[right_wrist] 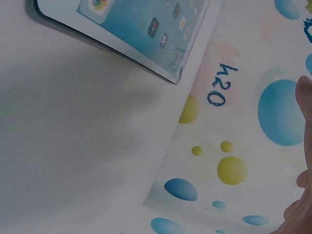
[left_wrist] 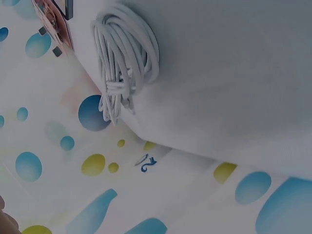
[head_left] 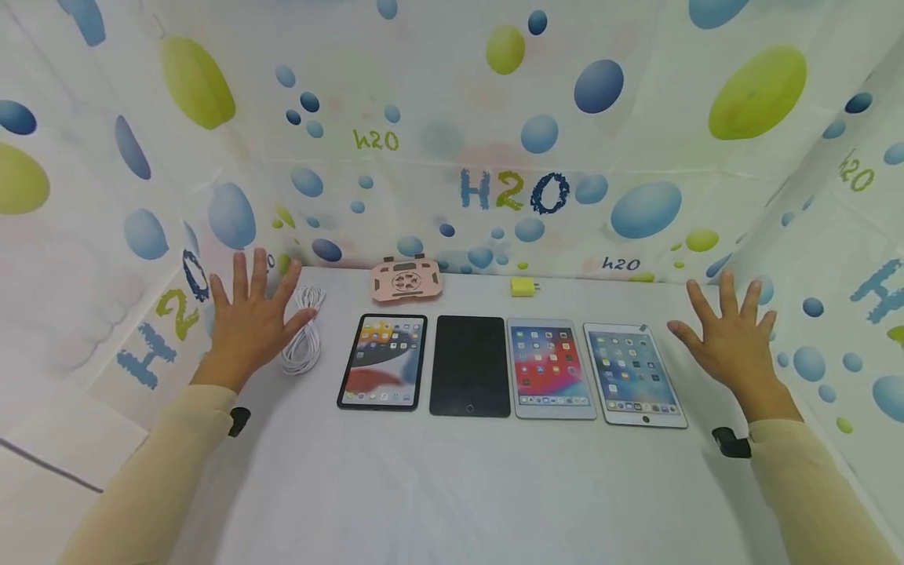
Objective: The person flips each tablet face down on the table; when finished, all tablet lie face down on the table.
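Observation:
My left hand (head_left: 253, 322) is held up with its fingers spread, empty, beside a tied bundle of white cable (head_left: 302, 333). The same cable bundle (left_wrist: 124, 58) shows large in the left wrist view. On the other side my right hand (head_left: 734, 345) is likewise spread and holds nothing, just right of a white tablet with a blue screen (head_left: 632, 373). Left of that tablet stand, in a row, a white tablet with a red and blue screen (head_left: 551, 369), a dark-screened black tablet (head_left: 469, 366) and a black-framed tablet with its screen lit (head_left: 384, 362).
Behind the row lie a pink folding stand (head_left: 406, 279) and a yellow charger plug (head_left: 523, 287). A white cloth (head_left: 438, 486) covers the table. A curtain printed with bubbles and lettering (head_left: 438, 78) encloses the back and sides.

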A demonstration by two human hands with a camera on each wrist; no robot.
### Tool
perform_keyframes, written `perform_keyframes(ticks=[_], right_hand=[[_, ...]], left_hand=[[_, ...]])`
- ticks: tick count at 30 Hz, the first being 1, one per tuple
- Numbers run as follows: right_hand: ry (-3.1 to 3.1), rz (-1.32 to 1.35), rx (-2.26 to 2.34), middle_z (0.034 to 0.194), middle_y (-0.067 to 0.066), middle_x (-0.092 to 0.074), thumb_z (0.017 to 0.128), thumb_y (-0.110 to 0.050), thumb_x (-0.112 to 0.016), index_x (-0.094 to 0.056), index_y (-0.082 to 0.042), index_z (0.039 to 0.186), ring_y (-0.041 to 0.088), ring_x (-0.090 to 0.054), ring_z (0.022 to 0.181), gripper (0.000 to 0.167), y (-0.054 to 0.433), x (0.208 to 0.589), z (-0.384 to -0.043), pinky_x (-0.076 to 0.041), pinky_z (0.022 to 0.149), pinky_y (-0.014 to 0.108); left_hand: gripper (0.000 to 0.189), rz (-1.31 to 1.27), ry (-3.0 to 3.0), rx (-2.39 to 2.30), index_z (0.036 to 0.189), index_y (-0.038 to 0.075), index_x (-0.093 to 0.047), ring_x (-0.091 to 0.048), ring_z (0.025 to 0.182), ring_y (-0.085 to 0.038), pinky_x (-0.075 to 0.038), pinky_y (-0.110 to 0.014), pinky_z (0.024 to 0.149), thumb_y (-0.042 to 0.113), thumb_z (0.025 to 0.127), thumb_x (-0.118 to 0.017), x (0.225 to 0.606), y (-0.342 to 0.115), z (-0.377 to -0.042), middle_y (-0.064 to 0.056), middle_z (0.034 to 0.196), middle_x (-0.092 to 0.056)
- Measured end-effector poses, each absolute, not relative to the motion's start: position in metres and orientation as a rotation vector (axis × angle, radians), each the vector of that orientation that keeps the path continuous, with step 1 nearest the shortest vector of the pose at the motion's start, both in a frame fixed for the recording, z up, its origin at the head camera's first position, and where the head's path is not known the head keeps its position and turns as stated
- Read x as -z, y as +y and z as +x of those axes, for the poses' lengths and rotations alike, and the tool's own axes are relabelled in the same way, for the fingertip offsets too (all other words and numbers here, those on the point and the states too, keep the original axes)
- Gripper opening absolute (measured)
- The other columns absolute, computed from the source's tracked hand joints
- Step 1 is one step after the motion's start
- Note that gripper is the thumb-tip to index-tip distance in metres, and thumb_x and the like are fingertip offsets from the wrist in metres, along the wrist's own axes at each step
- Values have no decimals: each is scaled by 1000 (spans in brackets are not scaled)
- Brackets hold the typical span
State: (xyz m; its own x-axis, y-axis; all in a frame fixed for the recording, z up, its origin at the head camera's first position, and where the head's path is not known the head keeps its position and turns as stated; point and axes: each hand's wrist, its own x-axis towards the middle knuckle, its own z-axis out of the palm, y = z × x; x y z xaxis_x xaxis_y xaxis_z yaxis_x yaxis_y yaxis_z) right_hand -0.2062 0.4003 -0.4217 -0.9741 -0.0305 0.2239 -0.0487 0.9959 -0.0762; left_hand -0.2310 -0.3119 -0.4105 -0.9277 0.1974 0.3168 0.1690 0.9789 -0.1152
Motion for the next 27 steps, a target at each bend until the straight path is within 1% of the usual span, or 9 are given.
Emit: perform_keyframes(ticks=[2, 4, 7, 9, 13, 15, 18, 23, 27], right_hand=[[-2929, 59, -142, 167, 25, 14, 100, -64, -46, -10, -20, 165, 56, 23, 145, 86, 402, 425, -203, 2, 104, 86], [-2945, 59, -171, 166, 29, 9, 101, -56, -51, -11, -17, 165, 59, 16, 146, 84, 404, 430, -199, -2, 105, 85], [-2961, 40, -234, 164, 35, -5, 102, -43, -57, -16, -11, 163, 62, -3, 146, 80, 408, 437, -189, -11, 108, 81], [-2976, 14, -276, 160, 37, -16, 103, -37, -58, -19, -8, 162, 63, -15, 143, 77, 412, 441, -182, -18, 107, 80], [-3013, -60, -387, 149, 41, -34, 104, -41, -54, -20, -4, 161, 63, -35, 131, 76, 418, 447, -171, -32, 100, 78], [-3034, -83, -456, 142, 42, -41, 105, -44, -52, -20, -1, 160, 62, -41, 125, 77, 419, 450, -167, -38, 96, 77], [-3080, -87, -558, 135, 40, -49, 106, -46, -48, -23, 3, 158, 59, -50, 117, 76, 420, 456, -162, -45, 89, 73], [-3183, -66, -617, 127, 40, -55, 107, -47, -45, -27, 7, 154, 55, -57, 108, 74, 421, 464, -157, -51, 81, 66], [-3210, -69, -680, 126, 41, -55, 106, -49, -45, -28, 7, 154, 54, -59, 105, 75, 418, 467, -157, -54, 76, 61]], left_hand=[[85, -296, -2757, -101, 163, 20, -20, 6, 153, -51, -7, -78, 114, 50, 96, -62, 412, -306, -230, -28, 167, 1], [75, -360, -2683, -64, 158, 13, -33, -17, 150, -52, -22, -73, 114, 42, 96, -65, 415, -297, -231, -31, 162, -21], [55, -452, -2588, 48, 143, 4, -53, -47, 130, -48, -43, -63, 105, 27, 96, -67, 421, -275, -233, -29, 140, -51], [44, -498, -2576, 170, 135, 1, -61, -57, 116, -44, -51, -58, 96, 21, 96, -67, 425, -256, -233, -26, 126, -62], [36, -530, -2696, 589, 133, 4, -65, -63, 101, -33, -56, -49, 85, 20, 101, -61, 427, -205, -225, -16, 112, -69], [36, -537, -2767, 883, 135, 8, -65, -64, 98, -29, -56, -46, 83, 24, 103, -58, 425, -173, -219, -11, 113, -70], [37, -531, -2855, 1280, 137, 15, -64, -63, 100, -20, -55, -41, 86, 30, 104, -57, 423, -117, -210, -4, 119, -70], [41, -587, -2941, 1700, 140, 16, -62, -62, 113, -19, -54, -40, 97, 34, 103, -58, 427, -21, -203, -1, 130, -66], [43, -331, -2830, 2283, 140, 15, -61, -62, 118, -27, -53, -46, 101, 34, 101, -61, 433, 40, -204, -5, 128, -66]])
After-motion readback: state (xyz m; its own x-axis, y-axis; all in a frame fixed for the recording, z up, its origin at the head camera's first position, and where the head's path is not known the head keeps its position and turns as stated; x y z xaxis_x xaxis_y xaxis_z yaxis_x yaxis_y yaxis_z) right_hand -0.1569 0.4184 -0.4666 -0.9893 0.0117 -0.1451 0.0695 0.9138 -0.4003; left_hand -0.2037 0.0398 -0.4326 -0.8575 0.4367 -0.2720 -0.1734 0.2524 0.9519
